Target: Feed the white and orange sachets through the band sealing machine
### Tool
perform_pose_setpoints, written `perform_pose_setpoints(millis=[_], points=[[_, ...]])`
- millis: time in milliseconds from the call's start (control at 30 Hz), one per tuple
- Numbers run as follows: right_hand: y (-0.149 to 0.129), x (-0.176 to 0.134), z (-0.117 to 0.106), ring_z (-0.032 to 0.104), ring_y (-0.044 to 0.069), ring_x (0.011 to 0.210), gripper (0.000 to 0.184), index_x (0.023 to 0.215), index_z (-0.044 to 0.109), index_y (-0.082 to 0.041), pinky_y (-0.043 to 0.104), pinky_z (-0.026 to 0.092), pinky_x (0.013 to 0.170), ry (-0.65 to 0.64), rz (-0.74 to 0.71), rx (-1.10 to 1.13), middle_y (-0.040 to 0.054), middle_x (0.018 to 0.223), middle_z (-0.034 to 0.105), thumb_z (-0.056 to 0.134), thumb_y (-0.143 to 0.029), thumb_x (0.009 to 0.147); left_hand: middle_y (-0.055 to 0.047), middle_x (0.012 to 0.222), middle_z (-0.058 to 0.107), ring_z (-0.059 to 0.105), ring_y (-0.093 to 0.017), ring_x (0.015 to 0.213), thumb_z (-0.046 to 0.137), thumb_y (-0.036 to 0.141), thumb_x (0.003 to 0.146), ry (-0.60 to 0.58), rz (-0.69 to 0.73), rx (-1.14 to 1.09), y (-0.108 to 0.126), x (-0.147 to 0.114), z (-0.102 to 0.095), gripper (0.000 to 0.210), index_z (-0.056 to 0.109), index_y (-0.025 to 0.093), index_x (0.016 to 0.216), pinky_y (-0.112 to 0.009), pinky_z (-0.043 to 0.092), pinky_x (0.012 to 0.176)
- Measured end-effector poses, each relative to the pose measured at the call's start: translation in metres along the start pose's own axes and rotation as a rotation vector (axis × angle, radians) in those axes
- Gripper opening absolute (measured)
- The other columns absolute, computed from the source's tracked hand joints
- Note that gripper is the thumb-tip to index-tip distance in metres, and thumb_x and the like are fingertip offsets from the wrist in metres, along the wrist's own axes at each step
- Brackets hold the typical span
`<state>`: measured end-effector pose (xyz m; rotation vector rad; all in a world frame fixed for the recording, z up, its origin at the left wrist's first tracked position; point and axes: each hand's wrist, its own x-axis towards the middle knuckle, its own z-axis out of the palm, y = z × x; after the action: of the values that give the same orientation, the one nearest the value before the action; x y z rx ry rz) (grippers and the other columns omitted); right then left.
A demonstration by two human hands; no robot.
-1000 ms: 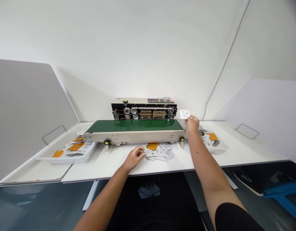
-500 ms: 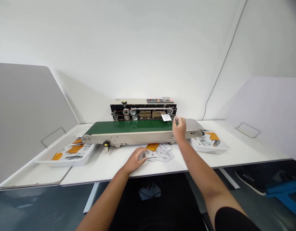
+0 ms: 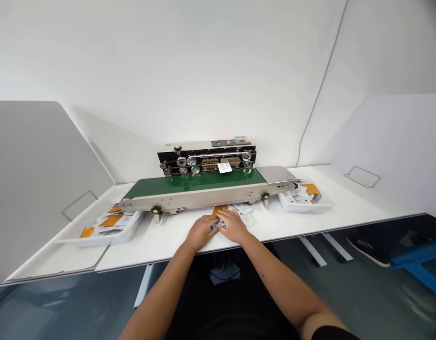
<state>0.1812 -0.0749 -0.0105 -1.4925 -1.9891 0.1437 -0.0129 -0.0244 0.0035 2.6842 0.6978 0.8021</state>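
Observation:
My left hand [image 3: 200,232] and my right hand [image 3: 235,226] meet over the white table, in front of the conveyor. Their fingers are closed around a small white printed packet [image 3: 222,223], mostly hidden by the fingertips. Just behind lies a loose pile of white packets [image 3: 244,209], with an orange packet [image 3: 219,209] partly under the machine. A separate white packet [image 3: 225,167] stands out from the rollers of the band sealer [image 3: 208,164], above the green conveyor belt [image 3: 200,183].
To the left, a white bin [image 3: 122,240] holds orange and white packets. A smaller white bin [image 3: 304,208] with similar packets stands at the right end of the conveyor. Grey-white side panels [image 3: 22,179] flank the table [image 3: 161,245]. Black-and-yellow knobs [image 3: 156,210] jut from the conveyor's front.
My right hand has come down from the sealer's right end to meet my left hand at the pile. The packet in the sealer has travelled left along the rollers.

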Motion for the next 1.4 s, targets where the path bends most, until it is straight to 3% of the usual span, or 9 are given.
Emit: perform_pose_setpoints(millis=[333, 533, 633, 767, 933, 1033, 1100, 1200, 1400], points=[[-0.003, -0.002, -0.004, 0.046, 0.028, 0.136, 0.044, 0.133, 0.061, -0.027, 0.057, 0.015, 0.118, 0.029, 0.02, 0.05, 0.009, 0.14, 0.058, 0.061, -0.044, 0.093, -0.008, 0.112, 0.072, 0.063, -0.025, 0.104, 0.055, 0.035, 0.097, 0.157, -0.016, 0.06, -0.001, -0.004, -0.005, 0.027, 0.075, 0.027, 0.112, -0.04, 0.049, 0.097], [-0.002, 0.001, -0.006, 0.048, 0.027, 0.131, 0.032, 0.124, 0.066, -0.026, 0.051, 0.03, 0.113, 0.18, -0.031, 0.096, 0.0081, 0.138, 0.059, 0.056, -0.022, 0.094, -0.008, 0.1, 0.066, 0.062, -0.021, 0.094, 0.051, 0.035, 0.098, 0.396, -0.166, -0.006, 0.008, -0.014, -0.016, 0.028, 0.074, 0.026, 0.11, -0.033, 0.05, 0.09], [-0.002, -0.002, -0.012, 0.057, 0.025, 0.115, 0.027, 0.115, 0.07, -0.024, 0.044, 0.042, 0.104, 0.285, -0.066, 0.236, 0.0087, 0.121, 0.067, 0.049, -0.025, 0.098, -0.009, 0.099, 0.068, 0.063, -0.021, 0.095, 0.051, 0.034, 0.098, 0.375, -0.153, -0.124, 0.011, -0.013, -0.019, 0.026, 0.073, 0.023, 0.105, -0.033, 0.051, 0.091], [0.0, -0.008, -0.014, 0.062, 0.024, 0.098, 0.024, 0.106, 0.07, -0.023, 0.039, 0.048, 0.09, 0.348, 0.029, 0.389, 0.0076, 0.102, 0.07, 0.051, -0.032, 0.096, -0.006, 0.093, 0.069, 0.066, -0.017, 0.076, 0.054, 0.037, 0.096, 0.255, -0.237, -0.304, 0.011, -0.01, -0.016, 0.027, 0.067, 0.021, 0.112, -0.028, 0.053, 0.074], [0.002, -0.009, -0.011, 0.064, 0.02, 0.079, 0.029, 0.113, 0.069, -0.022, 0.032, 0.052, 0.075, 0.268, 0.153, 0.618, 0.0049, 0.091, 0.07, 0.054, -0.037, 0.093, -0.004, 0.085, 0.069, 0.063, -0.015, 0.068, 0.057, 0.041, 0.092, 0.177, -0.303, -0.494, 0.009, -0.009, -0.015, 0.043, 0.058, 0.019, 0.128, -0.025, 0.05, 0.064], [0.001, -0.008, -0.011, 0.064, 0.021, 0.089, 0.03, 0.113, 0.07, -0.022, 0.033, 0.053, 0.081, 0.288, 0.105, 0.657, 0.0073, 0.101, 0.069, 0.055, -0.038, 0.093, -0.004, 0.081, 0.069, 0.06, -0.015, 0.064, 0.059, 0.045, 0.09, 0.204, -0.343, -0.566, 0.008, -0.008, -0.017, 0.041, 0.064, 0.016, 0.119, -0.025, 0.049, 0.06], [0.001, -0.009, -0.012, 0.064, 0.021, 0.096, 0.038, 0.126, 0.066, -0.023, 0.033, 0.053, 0.084, 0.282, 0.083, 0.726, 0.0086, 0.112, 0.068, 0.057, -0.039, 0.092, -0.003, 0.077, 0.068, 0.058, -0.014, 0.059, 0.06, 0.046, 0.089, 0.207, -0.379, -0.62, 0.006, -0.008, -0.017, 0.042, 0.066, 0.016, 0.117, -0.025, 0.047, 0.057], [0.0, -0.011, -0.013, 0.066, 0.02, 0.095, 0.054, 0.142, 0.053, -0.025, 0.033, 0.055, 0.081, 0.168, 0.051, 0.839, 0.0081, 0.118, 0.067, 0.06, -0.04, 0.091, -0.004, 0.08, 0.07, 0.056, -0.013, 0.056, 0.061, 0.047, 0.087, 0.222, -0.444, -0.704, 0.004, -0.007, -0.017, 0.043, 0.069, 0.015, 0.113, -0.025, 0.046, 0.054], [0.0, -0.011, -0.013, 0.064, 0.019, 0.082, 0.06, 0.138, 0.059, -0.024, 0.034, 0.054, 0.076, 0.092, -0.015, 0.625, 0.0074, 0.113, 0.071, 0.074, -0.039, 0.081, -0.007, 0.086, 0.074, 0.064, -0.017, 0.066, 0.066, 0.044, 0.082, 0.303, -0.548, -0.835, -0.002, -0.008, -0.018, 0.038, 0.073, 0.014, 0.104, -0.023, 0.047, 0.056]])
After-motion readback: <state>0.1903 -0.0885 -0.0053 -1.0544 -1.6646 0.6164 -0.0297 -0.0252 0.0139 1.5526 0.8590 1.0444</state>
